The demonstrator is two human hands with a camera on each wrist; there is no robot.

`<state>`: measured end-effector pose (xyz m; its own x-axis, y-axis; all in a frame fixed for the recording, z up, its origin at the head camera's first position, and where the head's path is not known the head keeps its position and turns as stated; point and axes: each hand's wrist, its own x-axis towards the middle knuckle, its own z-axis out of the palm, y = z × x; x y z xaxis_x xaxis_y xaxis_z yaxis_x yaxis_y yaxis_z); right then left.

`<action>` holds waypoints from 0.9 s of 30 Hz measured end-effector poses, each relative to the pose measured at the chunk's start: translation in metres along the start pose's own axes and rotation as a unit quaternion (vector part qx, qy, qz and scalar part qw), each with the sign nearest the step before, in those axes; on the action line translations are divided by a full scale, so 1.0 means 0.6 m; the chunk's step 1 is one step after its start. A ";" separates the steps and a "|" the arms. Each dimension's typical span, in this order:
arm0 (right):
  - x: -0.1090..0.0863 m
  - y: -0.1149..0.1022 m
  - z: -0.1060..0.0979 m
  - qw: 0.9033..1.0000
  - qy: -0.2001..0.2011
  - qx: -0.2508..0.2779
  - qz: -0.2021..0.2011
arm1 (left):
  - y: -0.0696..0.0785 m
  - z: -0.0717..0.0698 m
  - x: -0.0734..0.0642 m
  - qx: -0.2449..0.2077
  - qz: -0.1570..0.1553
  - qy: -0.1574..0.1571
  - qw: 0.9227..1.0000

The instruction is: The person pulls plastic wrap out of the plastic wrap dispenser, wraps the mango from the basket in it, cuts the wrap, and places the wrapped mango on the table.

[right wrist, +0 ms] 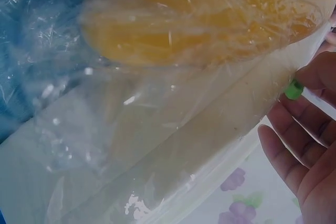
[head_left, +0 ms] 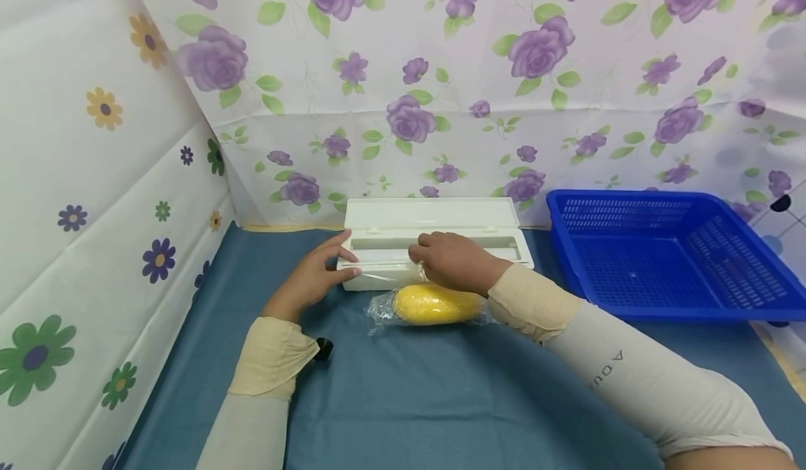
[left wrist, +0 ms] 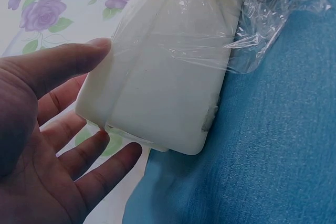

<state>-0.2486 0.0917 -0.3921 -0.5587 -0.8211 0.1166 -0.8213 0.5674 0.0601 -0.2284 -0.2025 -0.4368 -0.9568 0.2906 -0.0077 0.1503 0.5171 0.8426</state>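
A long white cling film dispenser (head_left: pixel 378 279) stands at the back of the table, its lid (head_left: pixel 434 212) raised. My left hand (head_left: pixel 305 281) is at its left end; in the left wrist view the thumb (left wrist: pixel 86 59) touches the edge while the fingers spread loosely. At the dispenser's front edge, my right hand (head_left: pixel 458 264) pinches a small green knob (right wrist: pixel 294 88), seen in the right wrist view. Clear film (left wrist: pixel 205 51) hangs over the dispenser's front. Just before it lies a yellow oblong item (head_left: pixel 434 305) wrapped in clear film, its kind unclear; my right wrist is over its right end.
A blue plastic basket (head_left: pixel 636 309) with slotted walls stands to the right. Flowered sheeting (head_left: pixel 403 155) rises behind the dispenser and along the left side. Blue-green cloth (head_left: pixel 403 400) covers the table.
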 end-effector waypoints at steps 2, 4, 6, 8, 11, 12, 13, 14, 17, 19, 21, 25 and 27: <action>-0.001 0.000 0.000 1.000 -0.002 -0.001 0.002 | 0.000 0.000 0.000 0.001 -0.001 0.000 1.000; -0.001 0.000 0.001 1.000 -0.004 -0.002 0.005 | 0.000 0.000 0.000 0.001 -0.001 -0.001 1.000; -0.001 0.000 0.001 1.000 -0.006 -0.004 0.008 | -0.001 0.000 0.000 -0.001 -0.001 0.001 1.000; -0.002 0.000 0.001 1.000 -0.006 -0.005 0.009 | -0.001 0.000 0.001 0.000 -0.001 0.001 1.000; -0.002 0.001 0.000 1.000 -0.007 -0.004 0.009 | -0.002 -0.001 0.001 0.000 -0.001 0.000 1.000; -0.003 0.001 0.000 1.000 -0.007 -0.003 0.009 | -0.002 -0.001 0.001 -0.001 -0.001 0.000 1.000; -0.003 0.001 0.000 1.000 -0.006 -0.001 0.008 | -0.002 -0.001 0.001 -0.001 -0.001 0.000 1.000; -0.004 0.001 0.001 1.000 -0.007 0.000 0.009 | -0.002 -0.001 0.001 -0.002 -0.001 0.000 1.000; -0.005 0.004 0.003 1.000 -0.009 0.001 0.013 | -0.002 -0.001 0.001 -0.003 0.000 0.000 1.000; -0.006 0.005 0.004 1.000 -0.008 0.002 0.014 | -0.002 -0.001 0.001 -0.002 0.000 0.000 1.000; -0.007 0.006 0.004 1.000 -0.008 0.003 0.015 | -0.001 -0.001 0.001 -0.002 0.001 -0.001 1.000; -0.009 0.007 0.005 1.000 -0.004 0.009 0.017 | -0.001 0.000 0.001 -0.001 0.000 0.002 1.000; -0.009 0.007 0.005 1.000 -0.004 0.012 0.019 | 0.000 0.001 0.001 -0.001 -0.001 0.003 1.000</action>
<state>-0.2495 0.0987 -0.3957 -0.5906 -0.7994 0.1106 -0.8018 0.5968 0.0313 -0.2291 -0.2018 -0.4373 -0.9585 0.2850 -0.0063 0.1479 0.5160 0.8437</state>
